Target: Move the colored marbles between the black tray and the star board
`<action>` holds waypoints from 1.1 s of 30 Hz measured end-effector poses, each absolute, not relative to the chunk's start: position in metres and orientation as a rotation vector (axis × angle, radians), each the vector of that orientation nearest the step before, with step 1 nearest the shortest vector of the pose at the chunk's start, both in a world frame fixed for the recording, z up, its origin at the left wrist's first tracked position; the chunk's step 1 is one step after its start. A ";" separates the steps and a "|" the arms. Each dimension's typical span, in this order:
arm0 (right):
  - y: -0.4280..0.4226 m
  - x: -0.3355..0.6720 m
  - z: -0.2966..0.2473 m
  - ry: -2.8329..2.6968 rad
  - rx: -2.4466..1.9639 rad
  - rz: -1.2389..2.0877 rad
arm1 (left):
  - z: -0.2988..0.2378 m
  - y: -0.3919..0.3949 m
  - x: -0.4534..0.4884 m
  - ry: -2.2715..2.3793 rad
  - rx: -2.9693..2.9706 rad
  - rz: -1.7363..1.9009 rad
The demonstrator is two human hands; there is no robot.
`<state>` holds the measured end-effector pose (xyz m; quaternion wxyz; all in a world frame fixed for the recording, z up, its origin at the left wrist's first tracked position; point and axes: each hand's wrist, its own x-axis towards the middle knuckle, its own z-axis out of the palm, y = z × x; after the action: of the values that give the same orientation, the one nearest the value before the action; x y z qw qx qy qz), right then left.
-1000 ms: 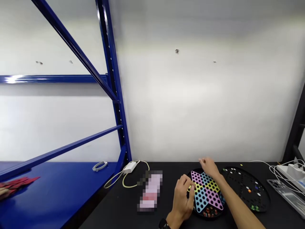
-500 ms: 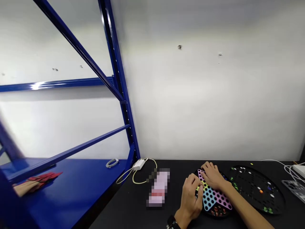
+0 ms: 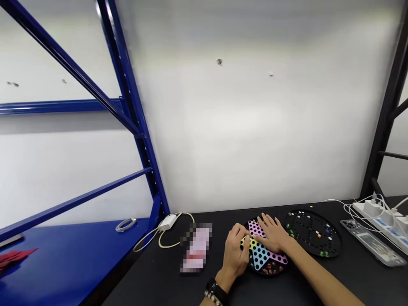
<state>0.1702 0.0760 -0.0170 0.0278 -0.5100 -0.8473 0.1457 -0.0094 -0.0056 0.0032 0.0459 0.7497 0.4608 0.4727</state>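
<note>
A round Chinese checkers board [image 3: 260, 256] with a star of pink, yellow and blue perforated sections lies on the black table. Glossy reddish pieces [image 3: 271, 267] show in its tray at the near side. My left hand [image 3: 235, 251] is at the board's left edge, its fingers curled and thumb bent in beside the yellow section. Whatever it pinches is hidden. Across the upper right of the board, my right hand [image 3: 274, 234] lies flat with fingers spread, touching the surface and covering part of the star.
Right of the board is a black round tray [image 3: 310, 238] with scattered small pieces. Beyond it are a phone-like clear case [image 3: 371, 242] and a power strip [image 3: 387, 219] with cables. A white adapter [image 3: 168, 222], a blurred pinkish item [image 3: 198, 248] and a blue rack [image 3: 134, 89] stand left.
My view has swung right, bringing the power strip in. My right hand's fingers now spread flatter over the board. My left hand stays curled at the left edge.
</note>
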 end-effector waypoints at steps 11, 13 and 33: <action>0.104 0.133 -0.022 -2.597 -1.695 0.507 | 0.002 -0.008 -0.011 1.444 2.262 1.435; 0.106 0.132 -0.022 -2.615 -1.686 0.541 | 0.002 -0.008 -0.011 1.447 2.261 1.434; 0.117 0.330 -0.040 -2.225 -1.943 0.208 | 0.009 -0.005 -0.010 1.405 2.278 1.376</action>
<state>0.3302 0.1167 -0.0403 0.0898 -0.6535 -0.7483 0.0701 -0.0102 -0.0045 0.0088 0.0661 0.7552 0.4659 0.4564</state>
